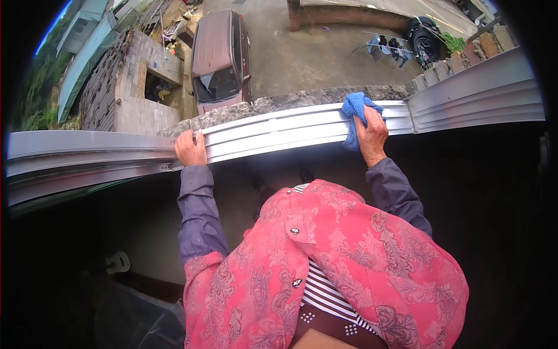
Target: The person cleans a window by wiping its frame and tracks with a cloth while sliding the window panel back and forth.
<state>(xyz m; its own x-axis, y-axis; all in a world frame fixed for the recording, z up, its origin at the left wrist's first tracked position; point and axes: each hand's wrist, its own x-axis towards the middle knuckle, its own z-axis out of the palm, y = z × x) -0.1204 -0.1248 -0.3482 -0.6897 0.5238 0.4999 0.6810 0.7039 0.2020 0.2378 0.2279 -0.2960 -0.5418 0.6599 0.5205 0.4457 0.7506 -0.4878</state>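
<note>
A metal window frame's bottom track (279, 131), with several long ridges, runs across the view in front of me. My right hand (372, 131) holds a crumpled blue cloth (355, 104) against the track near its right corner. Part of the cloth hangs over the track's inner edge. At the left corner, my left hand (191, 147) rests on the track with its fingers over the ridges and its thumb beside them; I see nothing held in it. The undersides of both hands are hidden.
Upright frame sides rise at the left (87, 150) and right (475, 89). A rough stone ledge (301, 98) lies outside. Below are a reddish-brown van (216, 52), a block building (148, 111), a rack with laundry (390, 48) and black tires (425, 43). Indoors, the floor is dark.
</note>
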